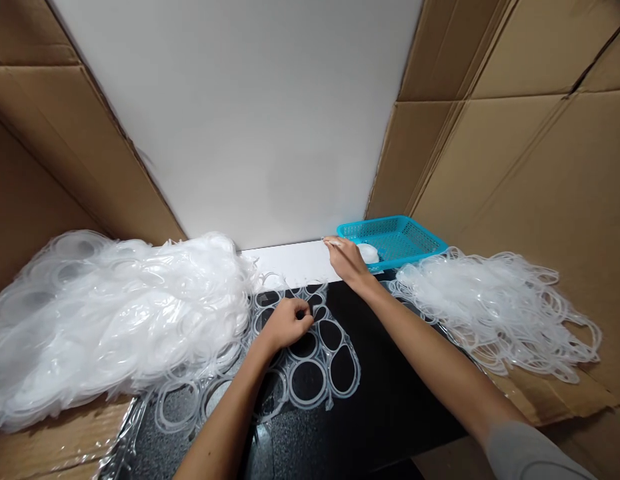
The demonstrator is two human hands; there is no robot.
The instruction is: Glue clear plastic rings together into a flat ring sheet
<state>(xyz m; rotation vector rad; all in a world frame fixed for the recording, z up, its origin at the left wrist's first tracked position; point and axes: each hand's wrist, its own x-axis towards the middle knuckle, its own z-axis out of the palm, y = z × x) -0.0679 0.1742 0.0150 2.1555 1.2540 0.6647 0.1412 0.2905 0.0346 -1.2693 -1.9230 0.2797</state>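
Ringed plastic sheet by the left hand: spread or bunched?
Spread: the ringed plastic sheet lies out across the black tabletop, dark surface showing through its round openings. The left hand and forearm hide part.

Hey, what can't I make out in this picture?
Head view: white item, partly covered by the right hand.
Head view: anything in that hand's grip, too small to identify.
Head view: ring sheet, partly behind the left forearm.
Head view: left plastic pile, cut off by the left edge.
Head view: gray sleeve, cut off at the bottom.
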